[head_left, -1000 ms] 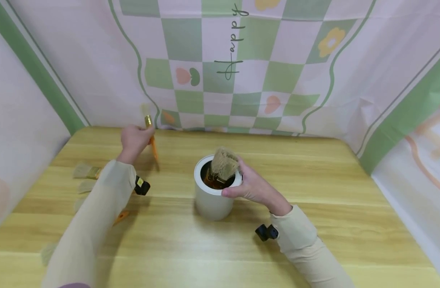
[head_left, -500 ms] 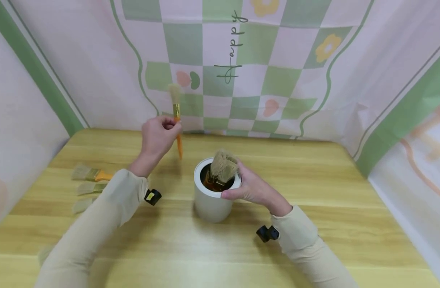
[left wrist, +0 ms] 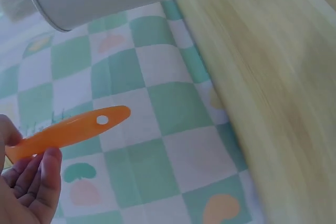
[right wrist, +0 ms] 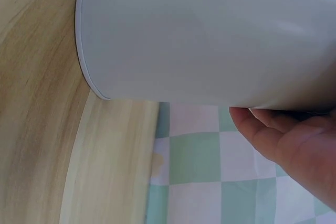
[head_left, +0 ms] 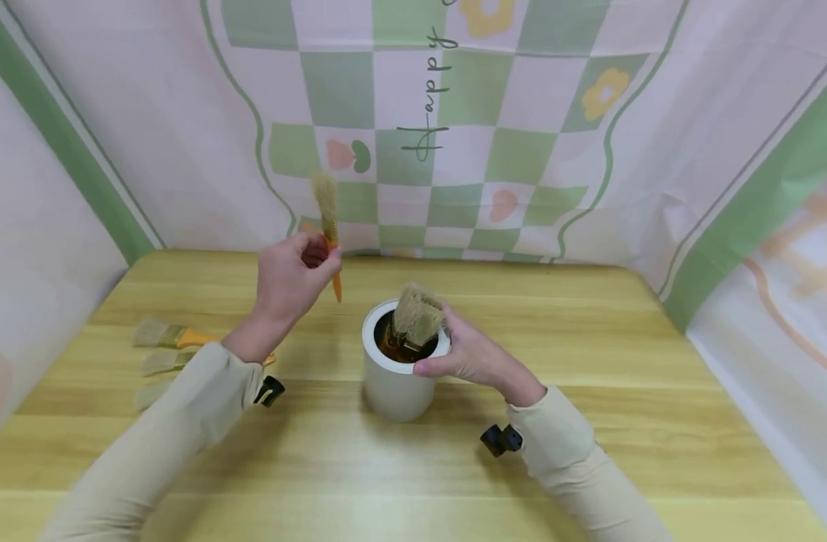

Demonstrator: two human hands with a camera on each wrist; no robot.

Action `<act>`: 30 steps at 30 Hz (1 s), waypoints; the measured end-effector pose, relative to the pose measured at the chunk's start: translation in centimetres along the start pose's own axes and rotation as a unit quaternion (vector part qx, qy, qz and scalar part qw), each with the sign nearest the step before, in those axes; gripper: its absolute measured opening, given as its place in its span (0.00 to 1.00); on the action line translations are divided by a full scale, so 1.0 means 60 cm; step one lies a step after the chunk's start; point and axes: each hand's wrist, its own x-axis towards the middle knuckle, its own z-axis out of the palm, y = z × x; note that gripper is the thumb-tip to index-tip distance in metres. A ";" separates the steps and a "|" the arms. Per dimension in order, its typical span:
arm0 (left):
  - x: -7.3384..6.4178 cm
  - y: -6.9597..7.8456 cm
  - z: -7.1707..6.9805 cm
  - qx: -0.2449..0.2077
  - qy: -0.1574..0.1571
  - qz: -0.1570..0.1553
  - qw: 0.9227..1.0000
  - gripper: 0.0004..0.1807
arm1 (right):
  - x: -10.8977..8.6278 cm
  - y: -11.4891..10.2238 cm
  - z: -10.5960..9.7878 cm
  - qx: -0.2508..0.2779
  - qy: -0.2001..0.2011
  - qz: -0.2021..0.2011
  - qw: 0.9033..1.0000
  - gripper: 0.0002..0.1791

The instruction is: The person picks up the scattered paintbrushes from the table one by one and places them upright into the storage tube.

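Note:
My left hand [head_left: 287,282] pinches a paintbrush [head_left: 325,203] above the table, left of and behind the white container [head_left: 399,395]. The brush stands nearly upright, its pale bristles at the top. Its orange handle [left wrist: 79,129], with a hole near the end, shows in the left wrist view. With thumb and fingers at the rim, my right hand [head_left: 477,354] holds the upright container on its right side. Bristle heads of paintbrushes [head_left: 416,316] stick up inside it, leaning to the right; their handles are mostly hidden. In the right wrist view, fingers [right wrist: 262,132] lie along the container's side.
Several paintbrushes lie on the wooden table [head_left: 589,467] at the left: one with an orange handle [head_left: 196,339], others partly under the left sleeve [head_left: 142,444]. Behind the table's back edge hangs a checkered cloth [head_left: 460,158]. Cloth also covers both sides.
My left hand has carried the paintbrush right, closer to the container, then lowered slightly and drawn back a little left. The right hand keeps holding the container in the same place.

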 end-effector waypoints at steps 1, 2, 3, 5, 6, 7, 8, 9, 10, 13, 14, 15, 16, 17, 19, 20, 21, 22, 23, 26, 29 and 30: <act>0.001 0.005 -0.001 0.003 -0.001 0.017 1.000 0.08 | -0.001 -0.001 -0.002 0.000 0.001 -0.001 1.000 0.65; 0.003 0.010 -0.001 0.005 -0.001 0.032 0.999 0.08 | -0.002 -0.002 -0.004 0.001 0.002 -0.003 1.000 0.65; 0.004 0.015 -0.002 0.002 -0.002 0.042 0.999 0.08 | -0.003 -0.003 -0.007 0.000 0.004 -0.004 1.000 0.66; 0.006 0.026 -0.003 -0.013 0.001 0.052 0.999 0.07 | -0.005 -0.006 -0.011 0.003 0.008 -0.004 1.000 0.66; 0.006 0.032 -0.003 -0.021 0.005 0.055 0.998 0.07 | -0.005 -0.006 -0.012 0.001 0.010 -0.006 1.000 0.66; 0.006 0.036 -0.004 -0.027 0.009 0.059 0.998 0.07 | -0.004 -0.007 -0.013 0.003 0.013 -0.007 1.000 0.66; 0.005 0.043 -0.005 -0.035 0.012 0.066 0.997 0.06 | -0.005 -0.008 -0.013 0.006 0.014 -0.007 1.000 0.65; 0.003 0.049 -0.006 -0.045 0.017 0.076 0.996 0.06 | -0.005 -0.008 -0.012 0.009 0.013 -0.005 1.000 0.65; 0.001 0.056 -0.007 -0.054 0.024 0.088 0.994 0.05 | -0.005 -0.007 -0.011 0.012 0.011 -0.002 1.000 0.64; -0.008 0.080 -0.010 -0.084 0.042 0.133 0.987 0.05 | -0.004 -0.005 -0.005 0.017 0.001 0.006 1.000 0.62; -0.011 0.090 -0.010 -0.096 0.047 0.145 0.984 0.05 | -0.004 -0.005 -0.005 0.016 -0.004 0.008 1.000 0.61; -0.013 0.097 -0.008 -0.106 0.051 0.155 0.981 0.05 | -0.004 -0.005 -0.005 0.012 -0.006 0.008 1.000 0.61; -0.016 0.103 -0.006 -0.111 0.052 0.163 0.979 0.05 | -0.003 -0.005 -0.004 0.012 -0.008 0.011 1.000 0.61; -0.020 0.109 -0.005 -0.115 0.051 0.170 0.977 0.05 | -0.003 -0.006 -0.004 0.013 -0.008 0.011 1.000 0.61; -0.026 0.117 -0.001 -0.113 0.051 0.183 0.975 0.05 | -0.001 -0.007 -0.006 0.016 -0.007 0.011 1.000 0.61; -0.028 0.121 0.000 -0.109 0.054 0.189 0.974 0.05 | 0.000 -0.008 -0.008 0.018 -0.007 0.010 1.000 0.61; -0.031 0.123 0.000 -0.104 0.057 0.196 0.974 0.05 | 0.001 -0.009 -0.009 0.017 -0.007 0.011 1.000 0.61; -0.033 0.125 0.000 -0.100 0.060 0.201 0.973 0.05 | 0.002 -0.009 -0.009 0.019 -0.007 0.011 1.000 0.61; -0.035 0.127 -0.001 -0.097 0.063 0.205 0.972 0.05 | 0.003 -0.009 -0.010 0.018 -0.007 0.009 1.000 0.62; -0.042 0.130 -0.003 -0.092 0.065 0.208 0.972 0.05 | 0.002 -0.008 -0.007 0.015 -0.007 0.014 1.000 0.62; -0.050 0.130 -0.002 -0.099 0.055 0.206 0.972 0.04 | -0.002 -0.006 -0.004 0.011 -0.006 0.016 1.000 0.61; -0.053 0.130 0.000 -0.101 0.050 0.206 0.972 0.04 | -0.004 -0.005 -0.003 0.014 -0.005 0.016 1.000 0.61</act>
